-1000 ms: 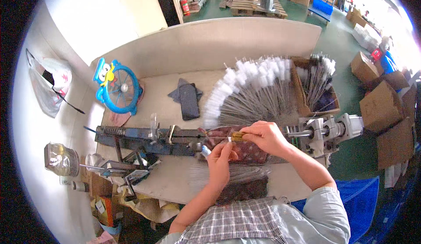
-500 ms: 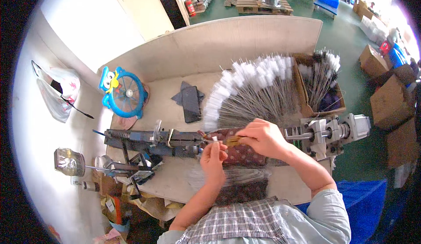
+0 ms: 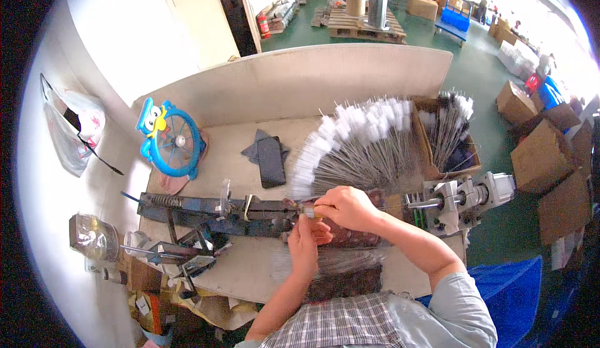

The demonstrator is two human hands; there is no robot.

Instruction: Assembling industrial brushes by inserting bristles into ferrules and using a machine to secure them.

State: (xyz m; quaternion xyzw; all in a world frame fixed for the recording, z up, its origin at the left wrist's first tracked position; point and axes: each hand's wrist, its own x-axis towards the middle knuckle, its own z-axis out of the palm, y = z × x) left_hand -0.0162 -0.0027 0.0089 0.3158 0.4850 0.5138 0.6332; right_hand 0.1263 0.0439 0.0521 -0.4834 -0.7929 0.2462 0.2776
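Observation:
My left hand (image 3: 304, 245) pinches at a small white piece (image 3: 308, 211) in front of a long dark metal fixture (image 3: 200, 204). From the right, my right hand (image 3: 349, 208) comes in with its fingers closed at the same white piece. A bit of something yellow-brown shows between its fingertips; most of it is hidden. Beneath both hands lies a dark red patterned cloth (image 3: 353, 236). Just beyond them fans a big pile of thin wire brushes (image 3: 365, 151) with white bristle ends.
A motorised clamp unit (image 3: 465, 199) stands at the bench's right end, below a carton (image 3: 425, 145) of more brushes. Farther left are a phone (image 3: 271, 160) and a blue toy-like wheel (image 3: 178, 140). Clear strands (image 3: 331, 265) lie at the near edge.
My right hand has moved left, bringing the yellow-brown piece up against the white piece in my left hand. The whole view has shifted slightly with my head.

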